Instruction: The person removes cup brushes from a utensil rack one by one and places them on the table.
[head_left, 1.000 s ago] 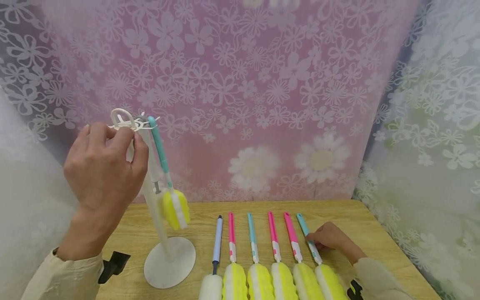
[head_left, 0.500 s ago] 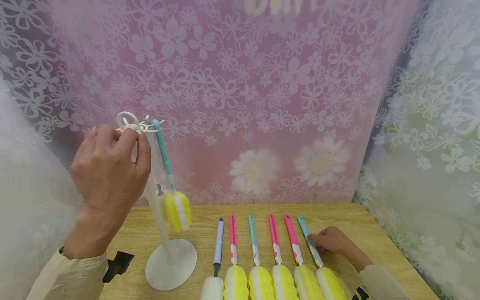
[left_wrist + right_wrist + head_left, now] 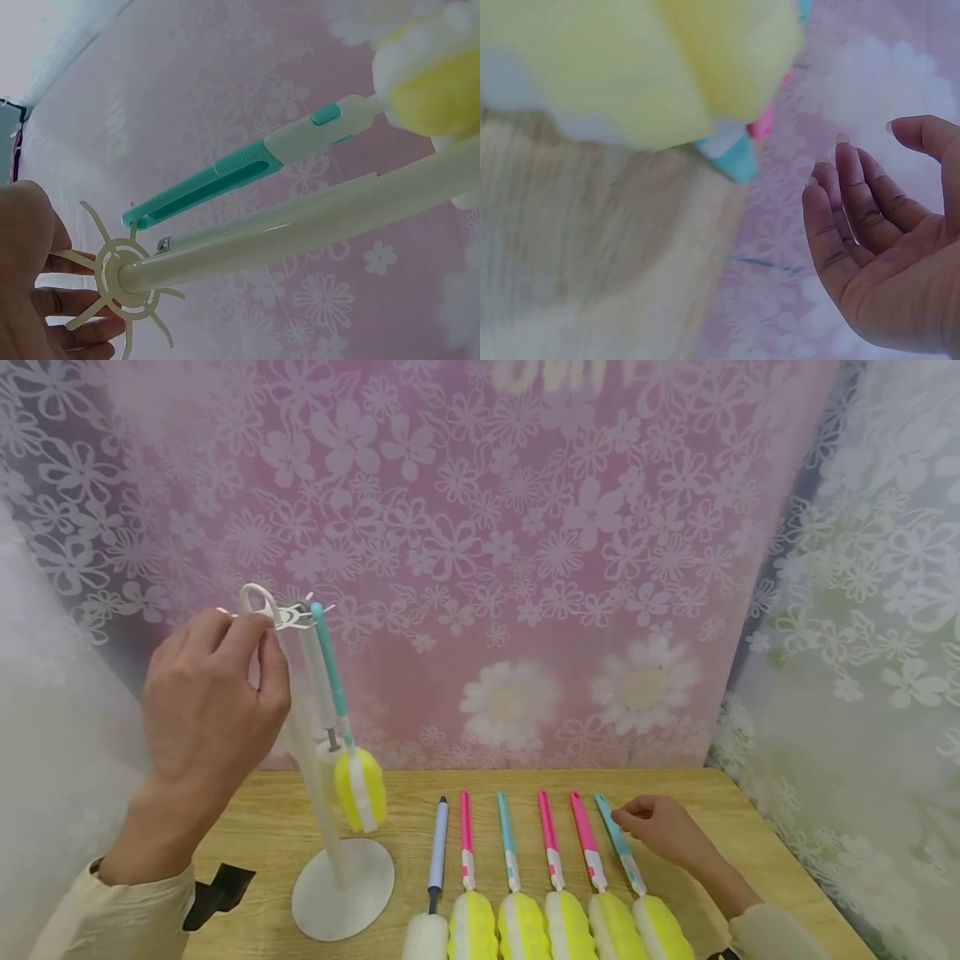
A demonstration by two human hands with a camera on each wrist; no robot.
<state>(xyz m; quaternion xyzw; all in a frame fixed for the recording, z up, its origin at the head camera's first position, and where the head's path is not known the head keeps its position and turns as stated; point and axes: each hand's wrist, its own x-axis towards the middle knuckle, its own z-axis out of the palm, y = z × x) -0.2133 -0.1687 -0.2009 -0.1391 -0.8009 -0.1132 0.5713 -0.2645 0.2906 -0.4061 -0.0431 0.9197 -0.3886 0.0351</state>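
Observation:
At the top of a white hanging rack (image 3: 341,893), my left hand (image 3: 213,693) holds one of the thin hook arms of its hook ring (image 3: 127,277). A teal-handled bottle brush (image 3: 332,664) with a yellow and white sponge head hangs from the ring, and a white brush (image 3: 318,672) hangs beside it. My right hand (image 3: 667,831) is just over the handle of the rightmost teal bottle brush (image 3: 617,831) on the table. Its fingers are loosely bent and hold nothing in the right wrist view.
Left of that brush lie two pink-handled brushes (image 3: 581,827) (image 3: 547,827), a light blue one (image 3: 506,831), another pink one (image 3: 466,835) and a lilac-handled brush with a white head (image 3: 437,852). They share a wooden table (image 3: 420,781) before a flowered curtain (image 3: 450,568).
The rack's hook ring has turned a little, and the hanging brushes have swung slightly right. My left hand shifted slightly left. My right hand has come up off the teal handle.

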